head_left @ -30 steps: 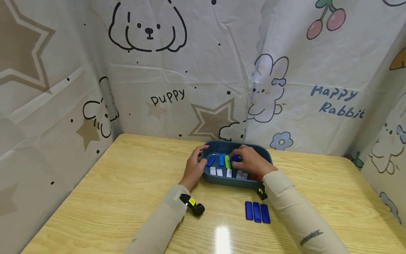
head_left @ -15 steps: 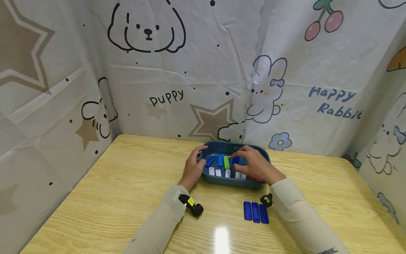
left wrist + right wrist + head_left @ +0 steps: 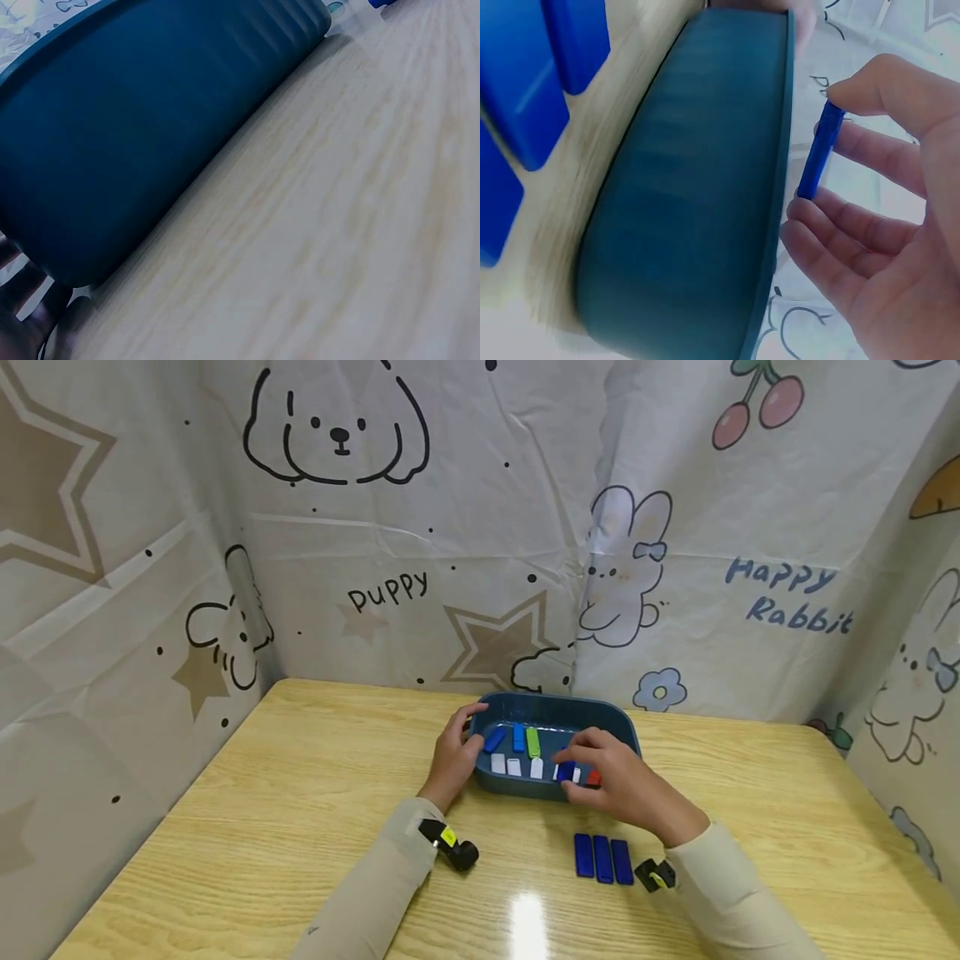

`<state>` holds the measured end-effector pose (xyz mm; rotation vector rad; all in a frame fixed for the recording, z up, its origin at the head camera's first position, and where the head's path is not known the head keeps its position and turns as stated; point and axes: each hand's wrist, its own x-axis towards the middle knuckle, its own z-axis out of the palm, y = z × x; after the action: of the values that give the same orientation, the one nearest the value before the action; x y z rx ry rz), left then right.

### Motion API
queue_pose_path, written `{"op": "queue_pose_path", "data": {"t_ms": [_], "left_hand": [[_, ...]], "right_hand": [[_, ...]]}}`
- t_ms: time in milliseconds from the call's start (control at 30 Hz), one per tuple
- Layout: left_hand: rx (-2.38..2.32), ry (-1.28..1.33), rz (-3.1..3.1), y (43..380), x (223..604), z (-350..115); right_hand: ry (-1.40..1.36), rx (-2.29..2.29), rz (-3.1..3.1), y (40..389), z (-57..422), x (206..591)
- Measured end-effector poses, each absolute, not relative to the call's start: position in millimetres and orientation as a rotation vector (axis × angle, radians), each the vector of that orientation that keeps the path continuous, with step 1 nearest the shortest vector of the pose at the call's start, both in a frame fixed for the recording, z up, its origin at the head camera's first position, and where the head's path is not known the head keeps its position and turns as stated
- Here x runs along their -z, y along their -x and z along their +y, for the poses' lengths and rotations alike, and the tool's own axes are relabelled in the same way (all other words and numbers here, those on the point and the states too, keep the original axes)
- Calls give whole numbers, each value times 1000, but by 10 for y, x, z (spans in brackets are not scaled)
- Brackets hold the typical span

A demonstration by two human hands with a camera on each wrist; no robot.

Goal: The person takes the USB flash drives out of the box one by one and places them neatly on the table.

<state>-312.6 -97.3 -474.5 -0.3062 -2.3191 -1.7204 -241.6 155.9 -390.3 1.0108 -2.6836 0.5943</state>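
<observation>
My right hand [image 3: 622,777] pinches a small blue flat stick [image 3: 821,148], shaped like a USB stick, between thumb and fingers. It is above the front rim of a dark blue-green plastic box [image 3: 517,785]. At the box's left end, my left hand [image 3: 452,756] grips the rim, with thumb and fingers spread around the corner. Inside lie a blue stick [image 3: 494,740], a lighter blue one [image 3: 518,737], a green one [image 3: 533,742], several white ones [image 3: 498,763] and something red [image 3: 593,778]. My right hand partly covers the box's right half.
In front of the box, three dark blue sticks [image 3: 603,858] lie side by side on the wooden table [image 3: 315,827], near my right wrist. A printed cloth [image 3: 510,527] hangs behind the table and along its sides.
My right hand has lifted the blue stick from the box's floor and moved toward the front rim, nearer me. The left hand stays at the box's left end.
</observation>
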Motion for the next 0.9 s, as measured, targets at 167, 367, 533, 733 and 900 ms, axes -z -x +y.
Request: {"op": "queue_pose_path", "data": {"t_ms": [167, 367, 533, 733, 900], "left_hand": [[1725, 314, -2313, 3127, 4745, -961], [1719, 308, -2332, 3143, 4770, -936], [1708, 305, -2329, 3138, 4760, -941], [1709, 318, -2311, 3115, 4727, -967], [1701, 330, -2314, 3122, 4728, -957]], "right_hand": [[-1061, -585, -2658, 2292, 1603, 3912], [-1130, -606, -2629, 2145, 1667, 3923], [-1170, -603, -2645, 2079, 1700, 3896], [-1230, -631, -2707, 2034, 1683, 3858], [-1288, -622, -2758, 2005, 1668, 3881]]}}
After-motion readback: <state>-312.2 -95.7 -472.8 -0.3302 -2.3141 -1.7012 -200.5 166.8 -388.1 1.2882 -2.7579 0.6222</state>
